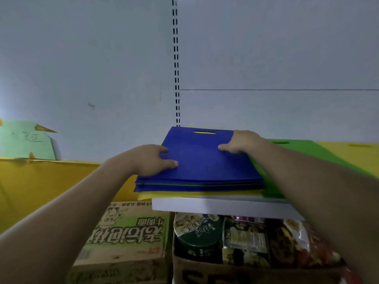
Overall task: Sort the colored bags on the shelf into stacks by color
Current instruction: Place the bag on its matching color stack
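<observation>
Our left grip (152,158) lies with fingers stretched onto the left edge of the top blue bag (205,160). Our right grip (243,142) presses flat on its upper right corner. Neither curls round it. That bag tops a stack (196,189) of blue and yellow bags at the centre of the frame, on the white shelf (225,206). A green bag (303,148) lies just right of the stack, and a yellow bag (352,154) lies further right. Below the shelf, an open carton (205,269) holds noodle cups (196,236) and packets (297,242). A closed printed box (127,232) sits at lower left. Our right forearm crosses the green bag and hides part of the carton.
</observation>
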